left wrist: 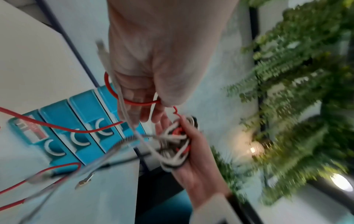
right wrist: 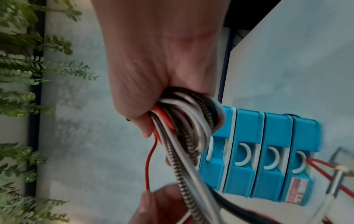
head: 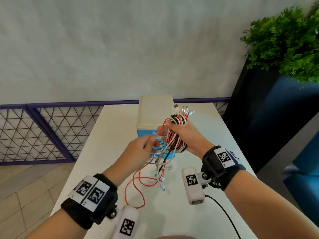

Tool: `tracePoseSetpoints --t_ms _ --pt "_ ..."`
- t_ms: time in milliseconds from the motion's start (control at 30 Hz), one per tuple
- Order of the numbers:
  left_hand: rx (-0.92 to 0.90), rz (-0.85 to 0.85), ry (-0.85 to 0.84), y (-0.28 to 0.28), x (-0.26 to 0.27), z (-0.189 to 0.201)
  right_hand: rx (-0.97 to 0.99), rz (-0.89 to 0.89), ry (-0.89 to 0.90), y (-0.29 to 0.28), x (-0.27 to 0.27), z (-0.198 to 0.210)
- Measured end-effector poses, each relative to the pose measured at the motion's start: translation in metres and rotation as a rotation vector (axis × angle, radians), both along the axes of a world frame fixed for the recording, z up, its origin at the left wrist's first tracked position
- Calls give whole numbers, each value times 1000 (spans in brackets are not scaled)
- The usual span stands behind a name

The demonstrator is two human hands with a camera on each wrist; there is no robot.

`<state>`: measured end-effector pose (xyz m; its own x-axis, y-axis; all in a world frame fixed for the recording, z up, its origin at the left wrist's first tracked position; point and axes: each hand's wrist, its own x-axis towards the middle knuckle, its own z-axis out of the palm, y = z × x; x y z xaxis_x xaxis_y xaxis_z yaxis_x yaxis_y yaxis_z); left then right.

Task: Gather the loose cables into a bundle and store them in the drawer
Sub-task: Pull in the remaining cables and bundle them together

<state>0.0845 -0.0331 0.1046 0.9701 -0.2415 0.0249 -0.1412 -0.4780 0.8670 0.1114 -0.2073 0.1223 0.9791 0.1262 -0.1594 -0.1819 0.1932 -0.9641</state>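
My right hand [head: 179, 133] is held above the white table [head: 198, 221], gripping a coiled bundle of white, black and red cables [head: 175, 135], with plug ends sticking up beyond the fist. In the right wrist view the bundle [right wrist: 184, 119] fills the curled fingers [right wrist: 145, 125]. My left hand [head: 151, 141] pinches a red cable [left wrist: 138, 103] leading into the bundle. Loose tails [head: 146, 180] hang down onto the table. Behind the hands stands a small drawer unit [head: 155, 109] with blue drawers [right wrist: 258, 151], all pushed in.
A green plant [head: 286, 42] in a dark planter [head: 259, 121] stands at the right. A purple mesh railing [head: 43, 128] runs behind the table on the left. A thin black lead [head: 224, 218] trails from my right wrist camera over the table.
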Motion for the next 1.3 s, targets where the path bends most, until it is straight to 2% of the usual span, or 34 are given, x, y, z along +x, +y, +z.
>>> tracePoseSetpoints --t_ms 67,100,200,300,400,500,567,633,733,867,1033,1200,1300 --pt "-160 97 139 9 9 4 -42 20 4 -5 -2 4" --pt "-182 134 148 15 13 6 -88 39 3 -7 -2 4" --pt "-121 177 116 33 25 8 -218 93 -2 -10 -4 3" --pt "-162 143 232 41 28 6 -263 104 -5 -10 -4 -2" --pt "-345 78 350 34 21 11 -312 61 -1 -5 -4 -6" --pt "-513 4 402 21 12 19 -369 18 -22 2 -5 -11" --pt "-537 -32 401 12 7 23 -351 13 -21 7 -5 -15" --pt "-479 -44 325 4 3 25 -250 -3 12 11 -5 -19" --pt "-370 -52 123 -3 -1 23 -91 -17 81 12 -6 -22" --pt "-170 -111 -124 -13 -7 14 33 -31 159 15 -8 -21" --pt "13 -173 -427 -14 -12 4 131 81 174 16 -16 -16" --pt "120 -178 -475 -16 -14 2 71 26 153 16 -15 -21" --pt "165 -47 -340 -19 -17 5 -131 -135 50 17 -8 -25"
